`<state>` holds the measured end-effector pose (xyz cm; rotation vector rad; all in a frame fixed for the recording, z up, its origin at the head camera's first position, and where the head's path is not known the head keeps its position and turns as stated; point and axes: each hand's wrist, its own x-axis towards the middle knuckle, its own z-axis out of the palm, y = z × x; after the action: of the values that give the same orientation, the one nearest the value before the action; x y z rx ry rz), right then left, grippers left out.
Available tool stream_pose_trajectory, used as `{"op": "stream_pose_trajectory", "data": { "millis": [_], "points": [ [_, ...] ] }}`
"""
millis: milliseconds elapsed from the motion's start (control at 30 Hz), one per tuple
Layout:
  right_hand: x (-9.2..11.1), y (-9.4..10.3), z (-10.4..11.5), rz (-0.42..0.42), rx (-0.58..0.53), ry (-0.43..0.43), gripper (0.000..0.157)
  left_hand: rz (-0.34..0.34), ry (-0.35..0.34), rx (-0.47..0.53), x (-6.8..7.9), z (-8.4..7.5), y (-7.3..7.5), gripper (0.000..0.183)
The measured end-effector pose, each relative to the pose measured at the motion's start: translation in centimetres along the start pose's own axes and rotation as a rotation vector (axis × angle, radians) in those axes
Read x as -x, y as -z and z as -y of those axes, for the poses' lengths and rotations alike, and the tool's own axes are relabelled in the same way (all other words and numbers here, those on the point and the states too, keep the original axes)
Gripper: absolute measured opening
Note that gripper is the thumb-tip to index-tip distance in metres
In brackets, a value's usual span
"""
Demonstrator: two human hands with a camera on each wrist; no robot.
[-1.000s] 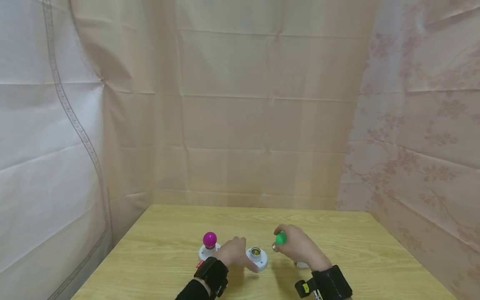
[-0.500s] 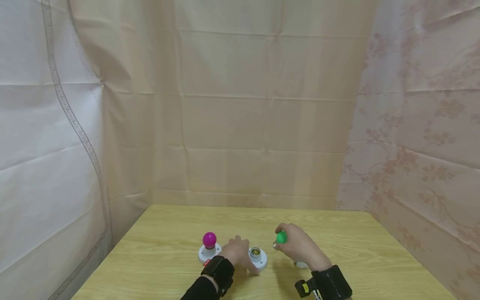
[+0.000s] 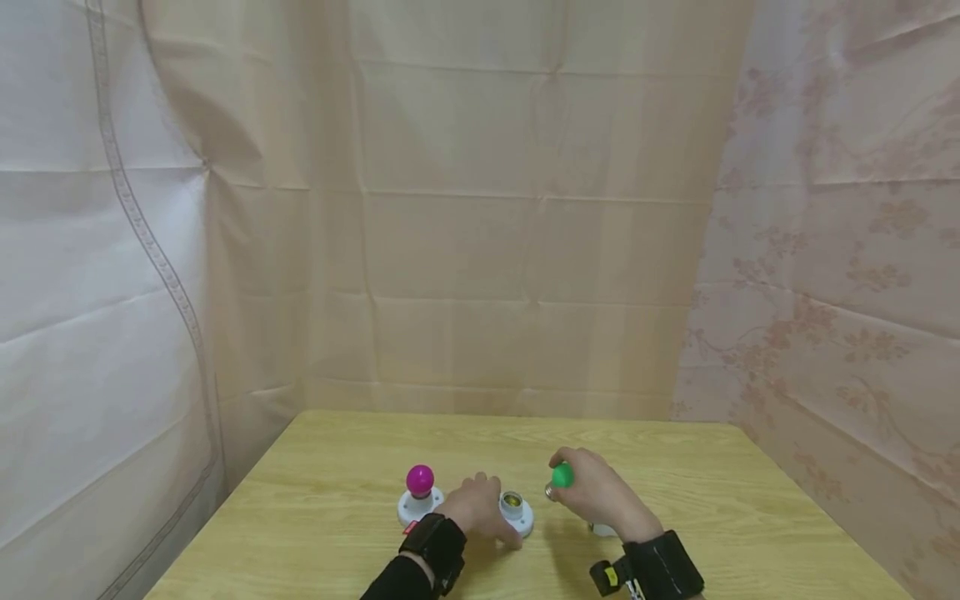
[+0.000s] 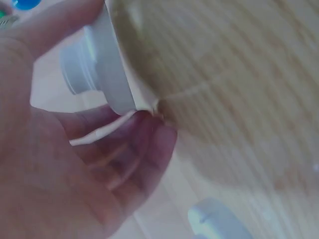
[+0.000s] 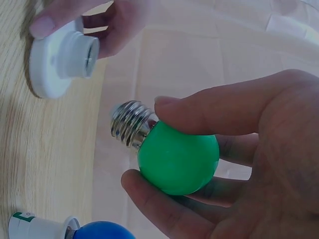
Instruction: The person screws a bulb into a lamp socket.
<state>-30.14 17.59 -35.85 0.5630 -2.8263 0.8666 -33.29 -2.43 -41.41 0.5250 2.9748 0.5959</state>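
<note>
My left hand [image 3: 477, 507] holds a white round lamp holder [image 3: 522, 518] by its edge on the wooden table. In the left wrist view the thumb lies on one side of this lamp holder [image 4: 112, 64] and the curled fingers on the other. Its threaded mouth faces up and has no bulb in it. To the right, raised over the table, my right hand [image 3: 600, 493] grips a green light bulb [image 3: 562, 475]. Thumb and fingers wrap the green globe [image 5: 179, 157] in the right wrist view, leaving the metal screw cap [image 5: 132, 123] exposed and tilted toward the lamp holder.
A magenta bulb [image 3: 420, 481] stands upright in another white lamp holder [image 3: 408, 508] left of my left hand. Behind my right wrist, a further white holder [image 3: 602, 529] is mostly hidden; the right wrist view shows a blue bulb [image 5: 103, 231] in it. Curtains surround the table.
My left hand has shifted slightly right, its fingers now closer around the lamp holder's edge. The right hand and green bulb have stayed almost still.
</note>
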Motion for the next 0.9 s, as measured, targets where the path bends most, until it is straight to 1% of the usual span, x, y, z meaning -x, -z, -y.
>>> {"op": "stream_pose_trajectory", "data": {
  "millis": [100, 167, 200, 300, 433, 500, 633, 733, 833, 900],
  "points": [
    [0.0, 0.0, 0.1, -0.011, 0.012, -0.001, 0.043, 0.011, -0.061, 0.114, -0.2, 0.5, 0.2, 0.065],
    [0.0, 0.0, 0.1, -0.021, 0.024, -0.003, 0.043, 0.002, -0.119, 0.187, -0.3, 1.0, 0.3, 0.061],
    [-0.1, -0.1, 0.2, -0.028, 0.030, -0.005, 0.043, -0.011, -0.152, 0.203, -0.3, 1.2, 0.4, 0.060],
    [-0.2, -0.1, 0.4, -0.053, 0.045, -0.007, 0.041, -0.041, -0.213, 0.255, 0.0, 1.8, 0.8, 0.060],
    [-0.3, -0.1, 0.7, -0.081, 0.048, -0.007, 0.038, -0.068, -0.256, 0.326, 0.6, 2.4, 1.4, 0.065],
    [-0.3, 0.0, 0.8, -0.088, 0.038, -0.003, 0.037, -0.093, -0.279, 0.361, 1.0, 2.5, 1.6, 0.068],
    [-0.3, 0.4, 1.0, -0.091, -0.015, 0.024, 0.038, -0.127, -0.323, 0.431, 1.8, 2.7, 2.1, 0.071],
    [-0.1, 0.7, 1.2, -0.095, -0.038, 0.059, 0.039, -0.122, -0.355, 0.494, 2.3, 2.7, 2.6, 0.069],
    [0.1, 1.0, 1.7, -0.112, -0.037, 0.095, 0.039, -0.114, -0.393, 0.556, 2.7, 2.6, 2.8, 0.067],
    [0.4, 1.3, 2.1, -0.118, -0.032, 0.112, 0.040, -0.113, -0.405, 0.585, 2.9, 2.4, 2.8, 0.066]
  ]
}}
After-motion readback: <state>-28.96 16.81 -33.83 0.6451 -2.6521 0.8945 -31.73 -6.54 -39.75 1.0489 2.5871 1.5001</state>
